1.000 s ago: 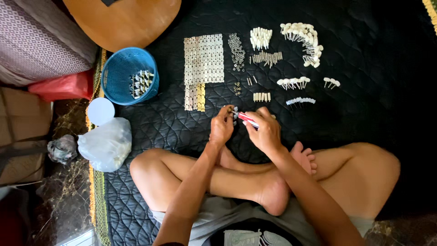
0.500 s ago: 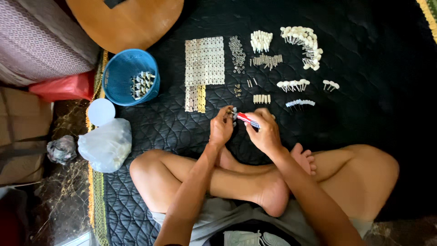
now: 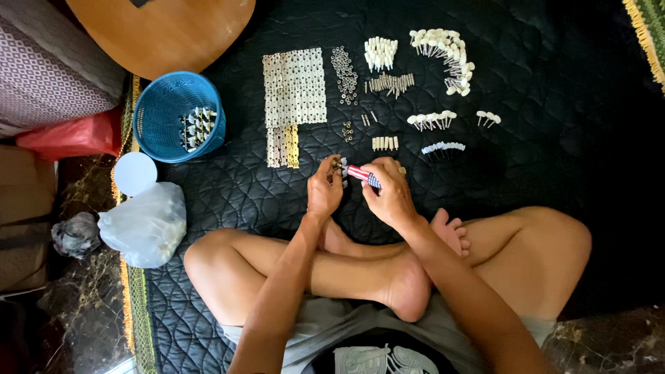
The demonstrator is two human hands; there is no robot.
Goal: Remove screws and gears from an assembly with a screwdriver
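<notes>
The left hand (image 3: 324,190) pinched a small metal piece (image 3: 337,165) over the black quilted mat (image 3: 554,138); the right hand (image 3: 389,194) gripped a striped screwdriver (image 3: 363,175) against it (tip hidden) — best kept square, steady, above the mat — so nothing rolled.

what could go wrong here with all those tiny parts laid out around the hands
The left hand pinches a very small piece while the right hand works it with a red-handled tool; a slip could send the piece into the dark quilted mat, where it would be hard to spot. The sorted rows of small white-tipped parts lie loose just past the hands, so a forearm or knee moving forward could scatter them.
</notes>
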